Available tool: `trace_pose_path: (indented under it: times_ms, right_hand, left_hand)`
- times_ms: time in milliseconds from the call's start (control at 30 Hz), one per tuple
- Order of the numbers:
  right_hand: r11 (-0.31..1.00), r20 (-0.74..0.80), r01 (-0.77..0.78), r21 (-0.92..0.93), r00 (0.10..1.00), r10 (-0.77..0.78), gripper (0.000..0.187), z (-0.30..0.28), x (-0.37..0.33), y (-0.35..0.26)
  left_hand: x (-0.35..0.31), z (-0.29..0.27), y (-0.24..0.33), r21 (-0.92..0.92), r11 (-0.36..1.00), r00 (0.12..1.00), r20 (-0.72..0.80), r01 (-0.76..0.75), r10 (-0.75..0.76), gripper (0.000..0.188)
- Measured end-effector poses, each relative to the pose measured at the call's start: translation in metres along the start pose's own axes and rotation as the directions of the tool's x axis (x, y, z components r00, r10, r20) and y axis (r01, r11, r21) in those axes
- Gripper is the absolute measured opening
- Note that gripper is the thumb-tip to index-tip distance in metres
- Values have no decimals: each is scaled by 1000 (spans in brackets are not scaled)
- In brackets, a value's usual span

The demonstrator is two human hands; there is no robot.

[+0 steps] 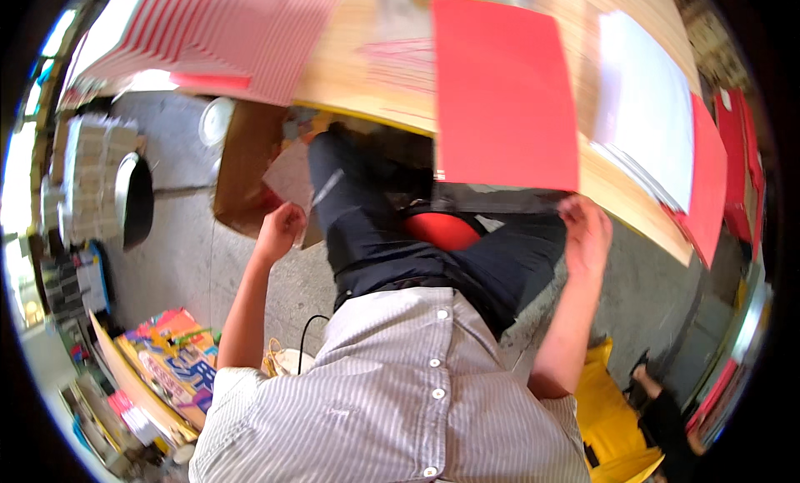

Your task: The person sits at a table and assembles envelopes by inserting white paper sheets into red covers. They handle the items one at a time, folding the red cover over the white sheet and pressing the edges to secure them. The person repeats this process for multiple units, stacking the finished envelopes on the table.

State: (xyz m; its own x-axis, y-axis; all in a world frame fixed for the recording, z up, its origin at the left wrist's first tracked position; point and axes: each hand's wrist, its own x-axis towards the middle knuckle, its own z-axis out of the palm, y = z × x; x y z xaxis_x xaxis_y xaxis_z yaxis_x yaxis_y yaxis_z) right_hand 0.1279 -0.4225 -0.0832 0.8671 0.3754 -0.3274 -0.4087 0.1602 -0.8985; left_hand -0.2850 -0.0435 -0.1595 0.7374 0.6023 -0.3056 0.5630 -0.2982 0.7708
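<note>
My left hand [285, 225] hangs off the table's edge, left of my legs, with its fingers curled together. A small pale bit shows by its fingertips, too blurred to name. My right hand [587, 225] is just below the near right corner of a flat red sheet [507, 91], its fingers bent inward. Whether it touches the sheet or pinches anything cannot be made out. The sheet lies on the wooden table [367, 75] and reaches past its near edge. Beneath that overhang runs a dark grey strip [500, 200].
Red-and-white striped sheets [225, 41] cover the table's left part. A stack of white sheets [646, 108] lies at the right, with red ones [708, 183] beside it. A cardboard box [250, 162] stands on the floor at left, a yellow chair [604, 408] behind me at right.
</note>
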Motion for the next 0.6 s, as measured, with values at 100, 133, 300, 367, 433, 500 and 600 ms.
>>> trace_pose_path:
  times_ms: [100,133,300,367,433,500,600]
  right_hand:
    - [999,-6,-21,27,1000,21,14,-3,2,-1]
    - [998,-27,-37,47,999,38,13,-3,2,-2]
    - [998,17,-49,39,999,48,13,-6,1,-5]
    - [999,18,-44,27,999,44,14,-8,1,-4]
    - [998,57,-63,-5,996,63,16,-4,5,-4]
    - [999,56,-43,-23,997,44,19,-5,3,-4]
    - [999,73,-50,2,996,50,19,2,0,-7]
  left_hand:
    - [8,-16,-65,4,998,969,-241,59,-56,4]
    - [13,-19,-76,-53,994,958,-266,93,-104,4]
    - [41,-24,-169,-232,955,911,-326,183,-254,5]
    - [51,-29,-190,-202,960,899,-355,194,-257,6]
    - [52,-37,-218,-308,920,878,-334,242,-342,9]
    - [59,-38,-202,-334,913,886,-315,233,-341,11]
    - [59,-43,-190,-40,995,900,-425,89,-97,26]
